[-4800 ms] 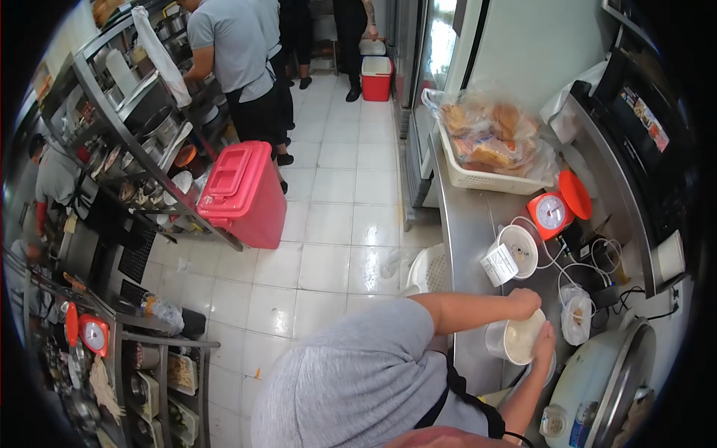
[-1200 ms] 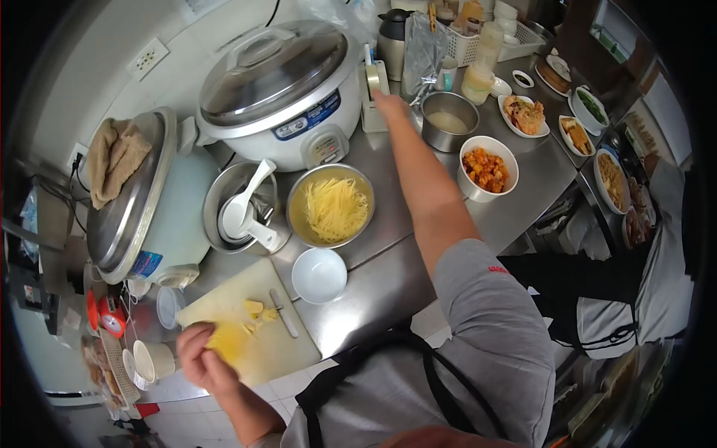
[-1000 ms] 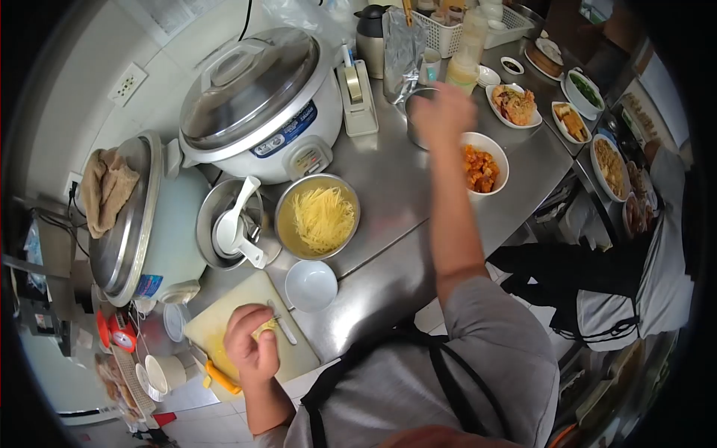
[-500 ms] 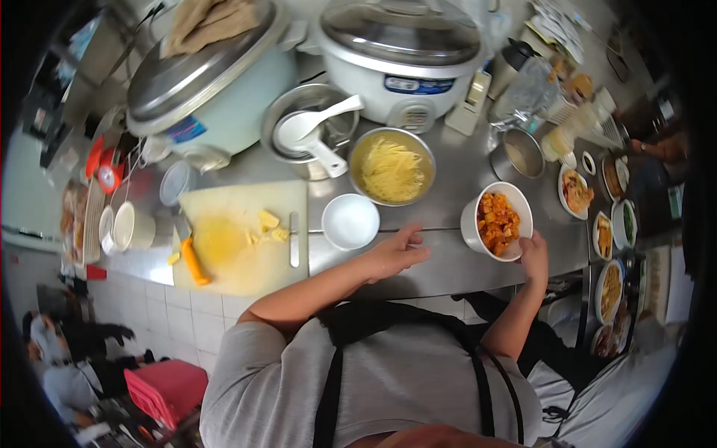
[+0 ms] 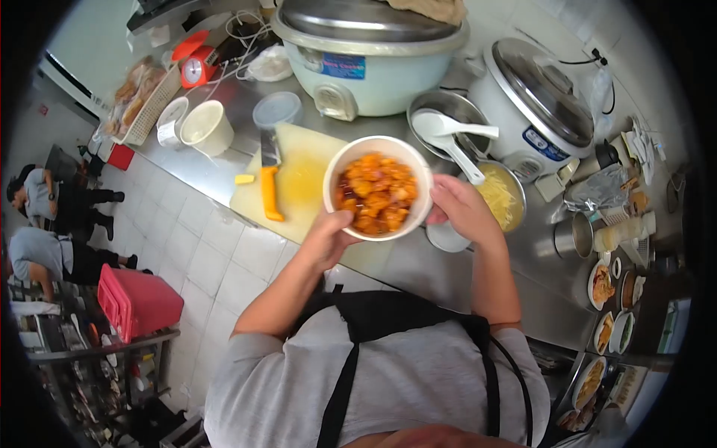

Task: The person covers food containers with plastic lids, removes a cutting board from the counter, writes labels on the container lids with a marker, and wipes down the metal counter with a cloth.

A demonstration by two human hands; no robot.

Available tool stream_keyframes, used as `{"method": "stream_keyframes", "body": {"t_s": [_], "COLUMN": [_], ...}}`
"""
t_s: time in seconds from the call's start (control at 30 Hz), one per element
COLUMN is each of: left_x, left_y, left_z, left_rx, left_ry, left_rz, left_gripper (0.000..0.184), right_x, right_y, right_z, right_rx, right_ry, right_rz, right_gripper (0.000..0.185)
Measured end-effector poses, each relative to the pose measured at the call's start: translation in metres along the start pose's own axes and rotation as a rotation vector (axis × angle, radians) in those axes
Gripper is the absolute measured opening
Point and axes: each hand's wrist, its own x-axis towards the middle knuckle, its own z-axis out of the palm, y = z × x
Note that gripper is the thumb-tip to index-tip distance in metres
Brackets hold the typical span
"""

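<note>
Both my hands hold a white bowl point(image 5: 334, 168) filled with orange-red sauced chunks point(image 5: 377, 193). My left hand point(image 5: 328, 235) grips its lower left side, thumb at the rim. On the right side, my right hand point(image 5: 457, 205) clasps the wall. Below and behind the bowl lies a cutting board point(image 5: 299, 145), partly hidden. A yellow-handled knife point(image 5: 269, 194) rests on it beside a small yellow piece point(image 5: 244, 179). Behind my right hand are a small white bowl point(image 5: 448, 239), mostly covered, and a metal bowl of pale yellow shreds point(image 5: 499, 196).
Two large rice cookers point(image 5: 373, 71) point(image 5: 515, 119) stand at the back. White ladles point(image 5: 455, 128) lie in a metal pot. A white tub point(image 5: 207, 128) and red scale point(image 5: 196, 69) are at left. Two people point(image 5: 45, 254) are beyond a red bin point(image 5: 140, 302). Several dishes point(image 5: 601, 285) line the right.
The bowl of sauced chunks has moved left and up from the counter's right side to over the cutting board. My left hand has joined the right on it. The view has turned left.
</note>
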Motion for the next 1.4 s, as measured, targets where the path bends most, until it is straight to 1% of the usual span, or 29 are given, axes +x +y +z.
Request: {"method": "stream_keyframes", "body": {"t_s": [0.07,0.13,0.2,0.3,0.4,0.5,0.57,0.6,0.67,0.7,0.77,0.83,0.87,0.93,0.97,1.0,1.07,1.1,1.17,1.2,1.23,1.27,1.3,1.33,1.37,1.4], "left_x": [-0.009,-0.014,-0.015,-0.017,-0.007,0.006,0.016,0.02,0.028,0.03,0.035,0.037,0.038,0.042,0.042,0.043,0.04,0.042,0.046,0.048,0.051,0.054,0.05,0.055,0.056,0.059], "left_y": [0.029,0.061,0.094,0.143,0.173,0.189,0.193,0.192,0.189,0.187,0.182,0.177,0.175,0.169,0.165,0.161,0.156,0.151,0.142,0.136,0.129,0.124,0.125,0.115,0.111,0.106], "left_z": [-0.031,-0.066,-0.093,-0.122,-0.149,-0.164,-0.169,-0.169,-0.169,-0.169,-0.169,-0.168,-0.168,-0.171,-0.172,-0.171,-0.164,-0.158,-0.149,-0.144,-0.138,-0.132,-0.131,-0.122,-0.116,-0.113], "left_rx": [0.075,0.122,0.084,0.038,-0.008,0.003,0.023,0.06,0.136,0.118,0.081,0.138,0.164,0.078,0.026,-0.024,0.019,0.049,0.115,0.121,0.115,0.112,0.085,0.077,0.069,0.09], "left_ry": [0.067,0.082,0.048,-0.002,-0.104,-0.168,-0.206,-0.199,-0.186,-0.189,-0.19,-0.227,-0.242,-0.263,-0.274,-0.291,-0.27,-0.276,-0.307,-0.344,-0.371,-0.38,-0.413,-0.409,-0.39,-0.377], "left_rz": [0.117,0.163,0.177,0.152,0.064,-0.025,-0.085,-0.077,-0.053,-0.072,-0.109,-0.113,-0.115,-0.181,-0.21,-0.246,-0.229,-0.235,-0.252,-0.254,-0.278,-0.289,-0.291,-0.29,-0.284,-0.29], "left_gripper": [0.072,0.071,0.069,0.067,0.068,0.067,0.065,0.065,0.065,0.065,0.065,0.067,0.068,0.068,0.068,0.067,0.069,0.07,0.071,0.071,0.071,0.071,0.07,0.07,0.069,0.07], "right_x": [0.037,0.078,0.114,0.139,0.157,0.174,0.177,0.176,0.17,0.167,0.164,0.159,0.158,0.154,0.149,0.139,0.107,0.092,0.044,0.024,0.009,-0.005,-0.017,-0.021,-0.022,-0.023], "right_y": [-0.015,-0.045,-0.077,-0.107,-0.105,-0.087,-0.081,-0.078,-0.072,-0.07,-0.061,-0.054,-0.05,-0.038,-0.031,-0.027,-0.019,0.003,0.026,0.045,0.065,0.078,0.083,0.1,0.119,0.125], "right_z": [0.015,0.011,0.01,0.044,0.096,0.131,0.147,0.153,0.164,0.168,0.172,0.171,0.17,0.163,0.154,0.148,0.13,0.119,0.112,0.114,0.121,0.136,0.17,0.179,0.183,0.189], "right_rx": [-0.028,-0.097,-0.004,-0.081,-0.257,-0.28,-0.29,-0.295,-0.362,-0.395,-0.388,-0.422,-0.319,-0.11,-0.19,-0.111,0.048,0.095,-0.244,-0.418,-0.585,-0.661,-0.747,-0.808,-0.739,-0.694], "right_ry": [0.055,0.266,0.461,0.477,0.358,0.297,0.317,0.327,0.383,0.408,0.425,0.454,0.505,0.608,0.751,0.79,0.919,0.954,0.941,0.944,0.918,0.933,0.937,0.901,0.757,0.741], "right_rz": [-0.099,-0.332,-0.469,-0.444,-0.29,-0.366,-0.344,-0.331,-0.215,-0.157,-0.106,-0.087,-0.068,-0.039,-0.05,-0.015,0.046,0.044,0.107,0.183,0.262,0.405,0.537,0.662,0.769,0.797], "right_gripper": [0.027,0.025,0.023,0.02,0.019,0.02,0.018,0.018,0.018,0.019,0.019,0.018,0.018,0.02,0.025,0.027,0.033,0.037,0.041,0.049,0.061,0.069,0.078,0.088,0.102,0.1]}}
